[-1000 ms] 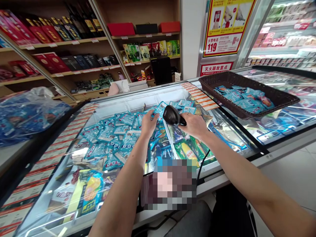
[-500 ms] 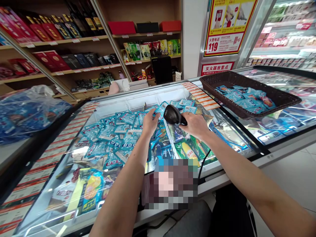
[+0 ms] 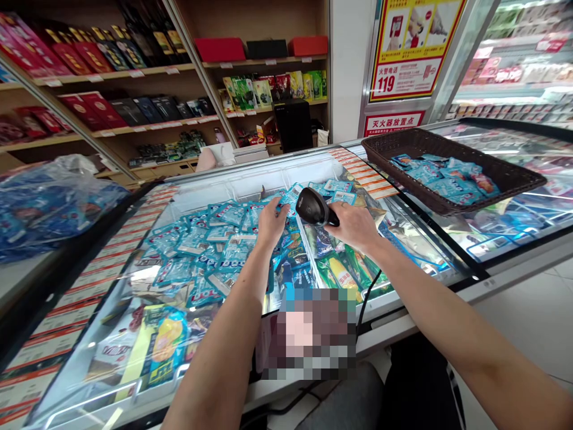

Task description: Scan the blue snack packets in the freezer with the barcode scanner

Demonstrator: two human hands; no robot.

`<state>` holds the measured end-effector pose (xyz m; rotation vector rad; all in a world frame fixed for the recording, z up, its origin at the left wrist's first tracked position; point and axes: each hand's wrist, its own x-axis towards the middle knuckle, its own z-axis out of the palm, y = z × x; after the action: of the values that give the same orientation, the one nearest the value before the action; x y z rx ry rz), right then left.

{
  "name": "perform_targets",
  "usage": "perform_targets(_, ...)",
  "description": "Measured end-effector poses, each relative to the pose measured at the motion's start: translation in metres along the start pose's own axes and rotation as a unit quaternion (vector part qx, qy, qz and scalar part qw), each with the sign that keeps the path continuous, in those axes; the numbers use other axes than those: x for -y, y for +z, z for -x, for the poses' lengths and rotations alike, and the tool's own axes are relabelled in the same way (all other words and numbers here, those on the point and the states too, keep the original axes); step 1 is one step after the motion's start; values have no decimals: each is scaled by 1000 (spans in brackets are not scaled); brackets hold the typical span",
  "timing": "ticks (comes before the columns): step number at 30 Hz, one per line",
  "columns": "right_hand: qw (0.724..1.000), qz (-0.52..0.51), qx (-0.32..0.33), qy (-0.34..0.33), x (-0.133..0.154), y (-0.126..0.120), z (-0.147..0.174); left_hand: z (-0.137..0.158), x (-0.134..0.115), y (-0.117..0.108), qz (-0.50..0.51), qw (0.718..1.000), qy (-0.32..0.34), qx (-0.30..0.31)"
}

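My right hand (image 3: 356, 226) is wrapped round the handle of a black barcode scanner (image 3: 312, 207), whose broad head points left and down over the freezer's middle. Just left of the scanner, my left hand (image 3: 272, 220) pinches the edge of a blue snack packet (image 3: 293, 193) with a printed barcode. Many similar blue packets (image 3: 235, 214) lie in a loose heap on the glass top to the left of and beyond my hands. The scanner's black cable (image 3: 367, 292) hangs down below my right forearm.
A brown wicker basket (image 3: 452, 206) holding blue packets sits at the right on the freezer's frame (image 3: 487, 283). On the left lies a plastic bag (image 3: 58, 203) full of blue packets. Stocked shelves (image 3: 147, 125) stand behind. A pixelated patch hides something at the near edge.
The scanner's head has shifted very slightly up and left. My left hand stays at the same packet, and the surroundings look the same.
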<state>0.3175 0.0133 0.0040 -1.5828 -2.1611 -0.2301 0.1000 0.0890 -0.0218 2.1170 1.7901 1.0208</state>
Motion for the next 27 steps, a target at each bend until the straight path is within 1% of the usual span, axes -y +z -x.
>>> perform_targets(2,1000,3,-5,17,-1,0,-1,0,1,1,-12,1000,2,-28)
perform_targets(7,995,18,-14,94,-7,-3,-4,2,1,3,-33,992,4,-123)
perform_targets(10,991,23,-30,125,-12,-3,-6,7,-6,1,-73,985,-4,-157)
perform_targets(12,990,24,-42,136,-15,-3,-8,11,-12,0,-117,979,13,-166)
perform_targets(13,989,23,-46,137,-15,-3,-8,13,-15,-1,-136,978,32,-156)
perform_targets(14,989,22,-48,137,-16,-3,-8,14,-18,-1,-152,978,57,-134)
perform_targets(16,990,19,-45,135,-16,-3,-8,15,-20,-1,-169,977,119,-57)
perform_targets(18,990,20,-40,134,-15,-4,-8,15,-21,2,-175,969,175,26)
perform_targets(19,990,21,-37,135,-15,-4,-8,14,-21,3,-178,964,190,51)
perform_targets(20,990,22,-36,135,-15,-4,-8,14,-20,4,-183,961,197,61)
perform_targets(21,990,22,-35,136,-15,-4,-8,14,-20,6,-188,961,194,58)
perform_targets(25,990,22,-43,135,-15,-3,-8,18,-25,7,-198,968,157,6)
perform_targets(27,990,21,-43,133,-14,-3,-8,20,-29,6,-195,966,168,5)
